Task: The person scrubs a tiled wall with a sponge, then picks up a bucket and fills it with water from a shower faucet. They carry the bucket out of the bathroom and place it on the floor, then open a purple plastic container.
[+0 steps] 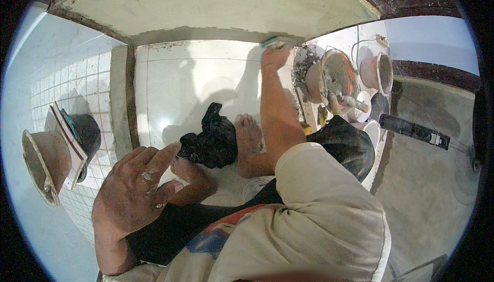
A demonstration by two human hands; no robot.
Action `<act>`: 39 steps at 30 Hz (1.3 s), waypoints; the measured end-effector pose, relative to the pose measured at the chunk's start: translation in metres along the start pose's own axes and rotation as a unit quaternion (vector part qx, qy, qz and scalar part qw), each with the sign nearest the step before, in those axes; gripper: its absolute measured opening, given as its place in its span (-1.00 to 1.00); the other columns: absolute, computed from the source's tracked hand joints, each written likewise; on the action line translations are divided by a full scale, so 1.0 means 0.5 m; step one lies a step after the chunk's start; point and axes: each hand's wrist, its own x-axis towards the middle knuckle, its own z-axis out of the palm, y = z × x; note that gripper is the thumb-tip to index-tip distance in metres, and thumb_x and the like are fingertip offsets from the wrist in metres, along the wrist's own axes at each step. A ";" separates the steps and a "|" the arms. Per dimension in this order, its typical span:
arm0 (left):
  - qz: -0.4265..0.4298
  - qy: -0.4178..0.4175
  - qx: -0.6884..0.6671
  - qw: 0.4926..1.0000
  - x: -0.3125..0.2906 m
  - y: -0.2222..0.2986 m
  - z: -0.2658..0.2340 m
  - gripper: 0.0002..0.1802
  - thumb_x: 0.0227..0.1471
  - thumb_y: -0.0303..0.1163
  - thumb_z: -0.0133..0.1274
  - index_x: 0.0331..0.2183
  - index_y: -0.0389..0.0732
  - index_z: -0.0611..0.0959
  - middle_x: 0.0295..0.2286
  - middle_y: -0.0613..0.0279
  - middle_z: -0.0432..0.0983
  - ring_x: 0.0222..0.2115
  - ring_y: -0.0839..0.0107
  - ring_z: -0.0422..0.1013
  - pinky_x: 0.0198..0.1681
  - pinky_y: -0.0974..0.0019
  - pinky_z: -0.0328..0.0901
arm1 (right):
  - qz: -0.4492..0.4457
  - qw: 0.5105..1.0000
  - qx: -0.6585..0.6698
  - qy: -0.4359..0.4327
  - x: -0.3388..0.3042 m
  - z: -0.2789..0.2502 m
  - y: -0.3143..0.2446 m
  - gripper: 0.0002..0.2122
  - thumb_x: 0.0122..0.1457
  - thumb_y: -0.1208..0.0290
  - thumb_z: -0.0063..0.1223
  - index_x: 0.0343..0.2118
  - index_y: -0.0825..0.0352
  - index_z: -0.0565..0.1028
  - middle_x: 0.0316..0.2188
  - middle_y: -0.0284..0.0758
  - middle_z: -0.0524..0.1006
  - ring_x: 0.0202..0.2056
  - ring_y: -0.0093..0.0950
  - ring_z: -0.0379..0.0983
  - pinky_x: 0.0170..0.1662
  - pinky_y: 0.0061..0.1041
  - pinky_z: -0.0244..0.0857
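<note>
My right arm reaches forward, and my right hand (276,57) is closed around a pale, greenish flat tool (277,41). The tool sits at the foot of the grey plastered wall (216,11), where a darker damp strip runs along its lower edge. Its exact kind is hard to make out. Nearer to me on the left, my left hand (133,186) hangs over my bent leg with thumb and forefinger apart. Pale smears mark its skin, and nothing shows in it. A crumpled black cloth or bag (211,138) lies on the pale tiled floor (170,86) between my bare feet.
On the right stand a mortar-stained bucket (313,82) with wooden-handled tools by it and a smaller bucket (383,73). Dark debris (305,63) lies beside them. A long black object (411,130) is farther right. At left are another bucket (49,158), tile pieces and a black bucket (87,132).
</note>
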 end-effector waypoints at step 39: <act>-0.051 -0.033 -0.021 0.998 0.009 0.014 -0.009 -0.29 -0.12 -0.24 0.25 0.12 -0.01 0.46 -0.22 0.07 0.52 -0.19 0.06 0.45 -0.10 0.10 0.35 | -0.002 0.991 0.000 -0.135 -0.110 0.032 -0.079 -0.47 0.22 0.32 -0.05 0.17 0.56 0.20 0.17 0.08 0.26 0.21 -0.05 0.16 0.29 -0.22 0.00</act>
